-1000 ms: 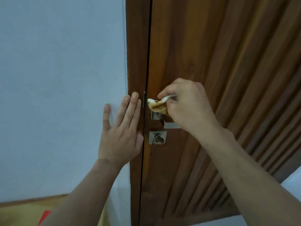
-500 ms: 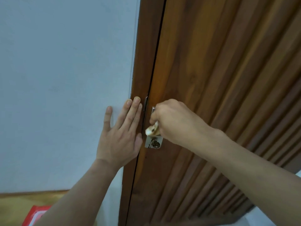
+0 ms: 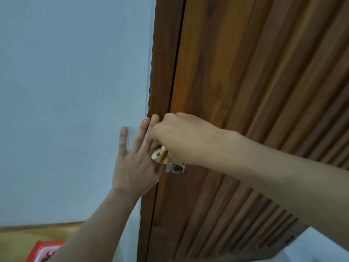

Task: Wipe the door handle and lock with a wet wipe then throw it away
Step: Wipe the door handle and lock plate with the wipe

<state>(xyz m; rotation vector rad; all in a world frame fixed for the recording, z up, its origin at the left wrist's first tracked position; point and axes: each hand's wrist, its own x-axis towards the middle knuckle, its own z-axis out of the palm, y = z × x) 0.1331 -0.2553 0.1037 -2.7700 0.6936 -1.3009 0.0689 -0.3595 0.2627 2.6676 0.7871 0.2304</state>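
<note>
- My right hand [image 3: 181, 140] is closed tight on the wet wipe [image 3: 159, 155]. I hold it bunched up so it makes a firm pad for rubbing.
- The wipe pokes out under my fist, right above the lock [image 3: 175, 168]. It looks brown and dirty, so I think it's picking up grime.
- The lock plate is metal, w/ a keyhole in the middle. Only its low half shows; my fist covers the rest.
- I can't see the door handle. I think it's hidden behind my right hand.
- My left hand [image 3: 136, 157] lies flat and open, fingers spread, holding nothing. It sits partly on the wall [image 3: 71, 103] and partly on the door frame [image 3: 162, 63]. I think it's there to keep me steady while I press hard w/ the other hand.
- The door [image 3: 255, 76] is brown wood w/ long grooves.
- No bin in view, so throwing the wipe away comes later.
</note>
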